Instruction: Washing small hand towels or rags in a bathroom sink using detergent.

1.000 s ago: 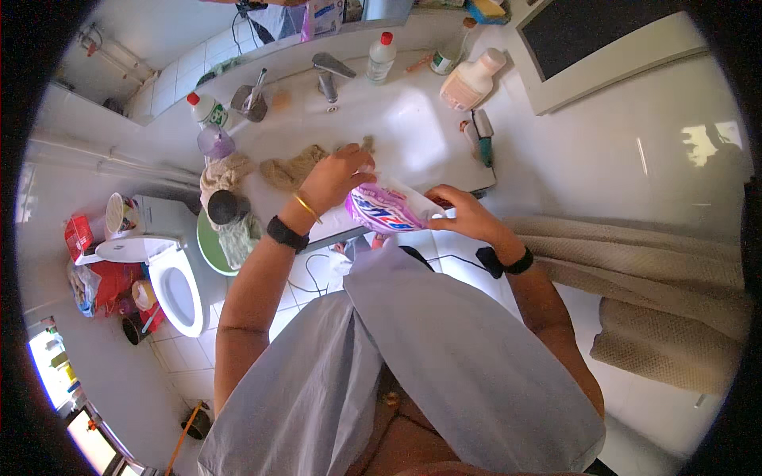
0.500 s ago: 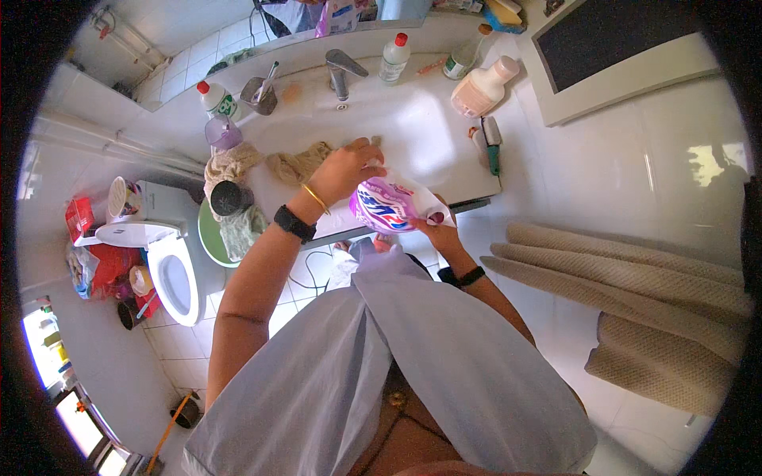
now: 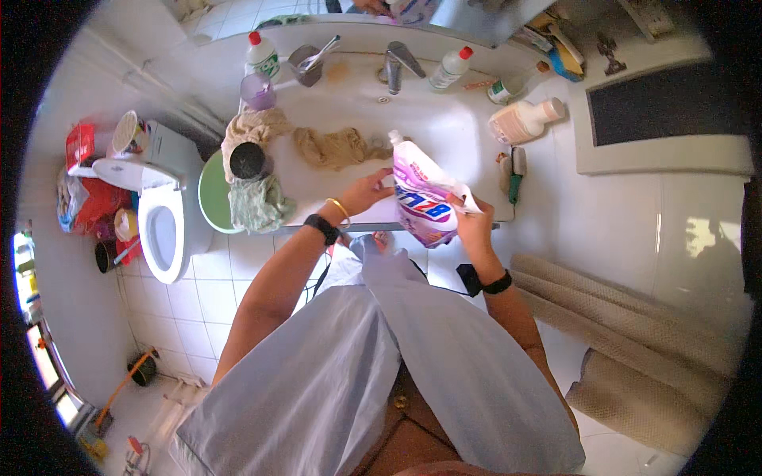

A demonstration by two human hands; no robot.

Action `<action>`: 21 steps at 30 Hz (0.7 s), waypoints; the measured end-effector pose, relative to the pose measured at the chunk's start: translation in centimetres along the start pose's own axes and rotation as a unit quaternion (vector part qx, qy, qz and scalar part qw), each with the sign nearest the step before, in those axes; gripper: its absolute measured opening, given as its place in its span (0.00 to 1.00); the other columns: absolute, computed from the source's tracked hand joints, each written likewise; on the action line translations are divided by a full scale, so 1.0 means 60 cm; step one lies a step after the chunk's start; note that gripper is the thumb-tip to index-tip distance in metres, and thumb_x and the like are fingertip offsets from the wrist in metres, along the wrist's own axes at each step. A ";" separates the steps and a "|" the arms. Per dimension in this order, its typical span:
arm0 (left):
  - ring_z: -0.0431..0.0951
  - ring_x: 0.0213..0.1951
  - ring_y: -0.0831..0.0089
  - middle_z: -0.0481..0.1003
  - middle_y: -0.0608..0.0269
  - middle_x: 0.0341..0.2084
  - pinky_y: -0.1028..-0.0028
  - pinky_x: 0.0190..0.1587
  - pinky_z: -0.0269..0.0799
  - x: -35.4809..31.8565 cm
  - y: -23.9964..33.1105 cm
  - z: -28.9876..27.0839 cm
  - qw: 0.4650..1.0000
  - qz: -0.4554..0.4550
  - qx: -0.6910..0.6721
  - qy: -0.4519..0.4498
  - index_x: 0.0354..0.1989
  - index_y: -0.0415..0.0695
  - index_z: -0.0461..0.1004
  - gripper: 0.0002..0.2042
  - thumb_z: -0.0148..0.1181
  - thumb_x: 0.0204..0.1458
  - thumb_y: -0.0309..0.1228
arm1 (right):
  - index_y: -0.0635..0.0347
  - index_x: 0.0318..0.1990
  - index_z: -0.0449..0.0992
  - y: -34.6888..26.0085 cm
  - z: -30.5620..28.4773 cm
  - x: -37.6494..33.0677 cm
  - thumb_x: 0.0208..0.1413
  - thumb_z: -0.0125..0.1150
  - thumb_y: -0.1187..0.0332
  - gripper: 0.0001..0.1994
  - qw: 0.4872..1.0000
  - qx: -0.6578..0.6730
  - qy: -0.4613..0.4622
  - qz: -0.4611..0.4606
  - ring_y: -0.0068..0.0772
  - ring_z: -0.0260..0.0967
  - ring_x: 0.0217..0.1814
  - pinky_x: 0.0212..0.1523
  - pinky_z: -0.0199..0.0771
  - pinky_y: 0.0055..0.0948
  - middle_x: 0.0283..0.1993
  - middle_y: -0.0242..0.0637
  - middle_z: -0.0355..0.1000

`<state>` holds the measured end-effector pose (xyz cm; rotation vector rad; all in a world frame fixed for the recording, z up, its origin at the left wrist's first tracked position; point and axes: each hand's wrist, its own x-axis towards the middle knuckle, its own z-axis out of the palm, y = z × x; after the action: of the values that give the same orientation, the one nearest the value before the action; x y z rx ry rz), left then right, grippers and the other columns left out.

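A pink and white refill pouch (image 3: 422,198) with a white spout stands tilted over the front rim of the white sink (image 3: 452,131). My right hand (image 3: 470,224) grips its lower right corner. On the pouch's left edge, my left hand (image 3: 367,193) holds on with its fingers; that wrist wears a gold bangle and a black band. A crumpled brown cloth (image 3: 337,147) lies in the basin just beyond my left hand, and the tap (image 3: 397,63) sits at the far rim.
Bottles (image 3: 454,67), a cup with brushes (image 3: 308,63) and a purple cup (image 3: 257,91) line the sink's back. Rags and a black-lidded jar (image 3: 248,161) lie at the left over a green tub (image 3: 208,194). A toilet (image 3: 163,230) stands left, rolled mats (image 3: 635,317) right.
The pouch has turned from lying across my hands to standing with its spout toward the basin. My left hand came back from the cloth onto the pouch's edge.
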<state>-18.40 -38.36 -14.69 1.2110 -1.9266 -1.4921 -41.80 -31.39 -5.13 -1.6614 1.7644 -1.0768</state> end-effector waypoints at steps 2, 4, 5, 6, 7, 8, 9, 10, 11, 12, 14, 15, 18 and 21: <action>0.75 0.35 0.62 0.75 0.51 0.32 0.66 0.38 0.70 0.014 -0.010 0.028 0.999 0.017 -0.033 0.001 0.58 0.45 0.61 0.23 0.54 0.56 0.40 | 0.64 0.36 0.78 -0.013 -0.014 0.011 0.48 0.64 0.73 0.08 0.999 -0.020 -0.031 0.015 0.24 0.69 0.24 0.26 0.67 0.27 0.25 0.45 0.75; 0.74 0.31 0.65 0.75 0.54 0.30 0.67 0.36 0.70 0.029 -0.010 0.050 0.989 0.068 -0.133 -0.007 0.58 0.46 0.61 0.23 0.52 0.57 0.42 | 0.64 0.36 0.78 -0.025 -0.029 0.021 0.48 0.63 0.74 0.07 0.997 -0.058 -0.046 0.007 0.25 0.69 0.24 0.26 0.67 0.28 0.25 0.46 0.75; 0.73 0.29 0.67 0.75 0.56 0.29 0.68 0.34 0.70 0.034 -0.007 0.060 0.981 0.087 -0.174 -0.017 0.58 0.46 0.61 0.23 0.51 0.57 0.42 | 0.64 0.36 0.78 -0.030 -0.035 0.027 0.48 0.63 0.74 0.07 0.996 -0.075 -0.048 0.003 0.26 0.70 0.24 0.26 0.67 0.28 0.25 0.47 0.74; 0.69 0.23 0.74 0.71 0.64 0.23 0.72 0.27 0.68 0.040 -0.005 0.063 0.977 -0.022 -0.178 -0.117 0.58 0.46 0.59 0.22 0.48 0.59 0.43 | 0.64 0.36 0.78 -0.035 -0.041 0.034 0.48 0.62 0.75 0.07 0.996 -0.066 -0.057 -0.022 0.28 0.70 0.24 0.26 0.67 0.28 0.25 0.47 0.74; 0.65 0.21 0.77 0.67 0.67 0.21 0.75 0.24 0.64 0.042 -0.002 0.069 0.970 -0.022 -0.208 -0.120 0.56 0.47 0.59 0.21 0.46 0.59 0.45 | 0.65 0.36 0.78 -0.039 -0.045 0.041 0.48 0.63 0.73 0.08 0.992 -0.112 -0.061 0.005 0.26 0.70 0.25 0.28 0.68 0.27 0.26 0.46 0.75; 0.61 0.19 0.81 0.63 0.71 0.19 0.78 0.21 0.60 0.046 0.002 0.074 0.963 -0.020 -0.238 -0.124 0.55 0.47 0.59 0.21 0.44 0.60 0.47 | 0.66 0.37 0.78 -0.043 -0.049 0.048 0.48 0.64 0.71 0.09 0.988 -0.133 -0.072 0.011 0.25 0.70 0.27 0.29 0.69 0.26 0.27 0.44 0.76; 0.57 0.17 0.84 0.59 0.74 0.17 0.81 0.18 0.56 0.047 0.004 0.079 0.955 -0.016 -0.267 -0.129 0.54 0.48 0.59 0.20 0.42 0.60 0.48 | 0.67 0.38 0.77 -0.046 -0.052 0.055 0.49 0.65 0.70 0.11 0.985 -0.153 -0.082 0.016 0.23 0.71 0.28 0.30 0.69 0.25 0.28 0.42 0.76; 0.58 0.18 0.83 0.60 0.73 0.18 0.81 0.19 0.57 0.049 0.006 0.082 0.953 -0.011 -0.266 -0.143 0.48 0.48 0.60 0.19 0.40 0.61 0.50 | 0.67 0.38 0.78 -0.049 -0.054 0.061 0.49 0.65 0.71 0.10 0.985 -0.141 -0.094 0.003 0.26 0.72 0.29 0.30 0.70 0.25 0.29 0.43 0.77; 0.58 0.18 0.83 0.60 0.73 0.18 0.81 0.19 0.57 0.051 0.008 0.086 0.951 -0.014 -0.273 -0.146 0.47 0.47 0.60 0.19 0.40 0.61 0.50 | 0.67 0.38 0.77 -0.052 -0.057 0.065 0.49 0.64 0.71 0.10 0.983 -0.155 -0.095 0.003 0.27 0.73 0.29 0.30 0.70 0.26 0.29 0.44 0.77; 0.58 0.18 0.83 0.59 0.72 0.17 0.81 0.19 0.57 0.054 0.009 0.090 0.948 -0.019 -0.280 -0.147 0.46 0.47 0.60 0.19 0.40 0.61 0.50 | 0.67 0.38 0.77 -0.055 -0.059 0.068 0.49 0.64 0.71 0.10 0.981 -0.169 -0.095 0.003 0.28 0.74 0.29 0.30 0.70 0.26 0.29 0.45 0.77; 0.59 0.18 0.82 0.60 0.72 0.17 0.81 0.19 0.58 0.060 0.011 0.095 0.944 -0.017 -0.293 -0.152 0.42 0.46 0.61 0.18 0.39 0.61 0.50 | 0.67 0.37 0.77 -0.059 -0.063 0.070 0.48 0.63 0.72 0.09 0.979 -0.181 -0.090 -0.009 0.33 0.74 0.28 0.29 0.70 0.28 0.28 0.48 0.75; 0.59 0.18 0.82 0.61 0.71 0.17 0.80 0.19 0.58 0.064 0.012 0.097 0.942 -0.009 -0.298 -0.155 0.40 0.45 0.62 0.18 0.39 0.61 0.49 | 0.66 0.36 0.77 -0.060 -0.066 0.071 0.48 0.62 0.72 0.08 0.980 -0.181 -0.084 -0.022 0.38 0.73 0.26 0.28 0.69 0.30 0.27 0.50 0.74; 0.61 0.17 0.81 0.62 0.69 0.17 0.80 0.19 0.60 0.076 0.016 0.101 0.946 0.003 -0.280 -0.166 0.34 0.44 0.63 0.19 0.37 0.62 0.49 | 0.66 0.37 0.77 -0.061 -0.073 0.073 0.48 0.60 0.74 0.08 0.980 -0.179 -0.087 -0.018 0.45 0.73 0.27 0.28 0.69 0.32 0.27 0.53 0.73; 0.63 0.17 0.80 0.64 0.69 0.17 0.79 0.19 0.62 0.085 0.023 0.103 0.950 0.002 -0.261 -0.173 0.29 0.44 0.63 0.21 0.35 0.62 0.49 | 0.66 0.38 0.77 -0.059 -0.079 0.080 0.47 0.58 0.75 0.10 0.971 -0.216 -0.093 -0.052 0.47 0.74 0.30 0.30 0.70 0.33 0.30 0.53 0.74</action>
<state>-26.32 -39.04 -16.41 0.7435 -1.5572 -2.1458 -44.14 -34.88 1.23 -2.0555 1.8957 -0.5745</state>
